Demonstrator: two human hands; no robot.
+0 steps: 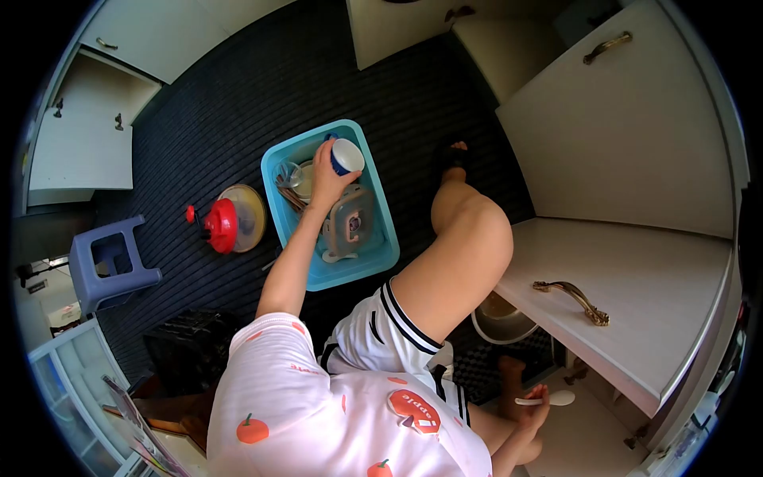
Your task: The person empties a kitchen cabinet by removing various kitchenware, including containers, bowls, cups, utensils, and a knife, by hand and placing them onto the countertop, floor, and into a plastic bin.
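My left hand (328, 176) is closed around a mug (347, 157) with a white inside and a blue outside, held tilted over a light-blue plastic tub (391, 253). In the tub, near this hand, are a clear glass (289, 174), several wooden chopsticks (291, 198), a see-through food container (350, 219) and a white spoon (339, 257). A pale dish partly shows behind my wrist. Lower right, beside the open cabinet, my right hand (536, 409) grips a white spoon (559, 398) by its handle.
Left of the tub, a red-topped pull chopper (224, 226) stands on the dark ribbed floor mat (214, 103). A blue-grey plastic stool (114, 262) is farther left. Open cabinet doors (612, 127) border the right side. A metal bowl (502, 319) sits partly under a door panel.
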